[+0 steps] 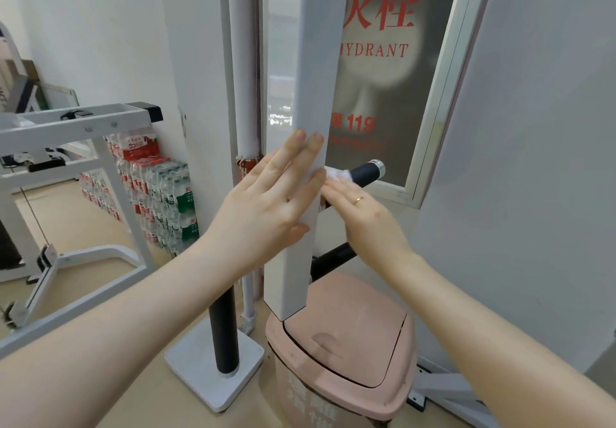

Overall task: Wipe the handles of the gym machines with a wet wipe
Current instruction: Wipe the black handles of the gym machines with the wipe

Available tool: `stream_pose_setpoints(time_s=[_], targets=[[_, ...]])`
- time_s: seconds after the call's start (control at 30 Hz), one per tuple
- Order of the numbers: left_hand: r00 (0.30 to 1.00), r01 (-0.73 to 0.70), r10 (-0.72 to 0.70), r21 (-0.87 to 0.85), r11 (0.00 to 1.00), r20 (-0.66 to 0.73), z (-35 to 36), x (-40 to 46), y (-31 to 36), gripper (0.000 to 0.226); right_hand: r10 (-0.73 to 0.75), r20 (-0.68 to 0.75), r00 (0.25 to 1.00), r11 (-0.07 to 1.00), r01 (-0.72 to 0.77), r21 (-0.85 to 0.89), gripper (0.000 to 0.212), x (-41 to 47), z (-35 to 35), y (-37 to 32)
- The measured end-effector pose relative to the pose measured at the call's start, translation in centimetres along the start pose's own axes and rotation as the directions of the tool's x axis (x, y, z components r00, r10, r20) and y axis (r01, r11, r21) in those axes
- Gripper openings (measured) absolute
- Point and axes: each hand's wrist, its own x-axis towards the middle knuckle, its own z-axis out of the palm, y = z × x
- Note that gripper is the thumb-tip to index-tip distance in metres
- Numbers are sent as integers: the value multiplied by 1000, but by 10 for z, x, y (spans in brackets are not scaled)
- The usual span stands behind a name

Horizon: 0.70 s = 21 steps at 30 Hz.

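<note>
- A pale-walled gym room with a tan floor (83,214) is stretching out behind everything, and a white square steel post (315,101) of a gym machine is standing upright in the middle as the landmark.
- Behind the post, to its right, a glass-fronted hydrant cabinet with red lettering (383,61) is sitting in the wall.
- Left of the post, a white metal machine frame (76,121) is reaching across, and beyond it shrink-wrapped packs of water bottles (160,191) are standing stacked on the floor.
- Below the foot of the post, a pink plastic bin with a swing lid (346,344) is sitting; just left of it a black padded roller (225,327) is standing on a white base plate.
- The left hand (266,204) is lying flat against the post's left face, fingers straight and holding nothing.
- The right hand (366,224), wearing a gold ring, is reaching in from the post's right side with fingers extended, pressing on a crumpled white wet wipe (336,174).
- The wipe is lying on a black cylindrical handle with a silver end cap (365,172), which is sticking out rightward from the post.
</note>
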Motion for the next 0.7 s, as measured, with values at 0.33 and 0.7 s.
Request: stream_pose_setpoints(time_s=[0.33, 0.7], targets=[[999, 48, -48, 10, 999, -1, 5, 0, 8, 67, 604, -237, 761, 780, -502, 375, 59, 17, 2, 26], [997, 74, -73, 51, 996, -19, 8, -3, 5, 62, 898, 203, 390, 26, -508, 861, 31, 23, -11, -26]])
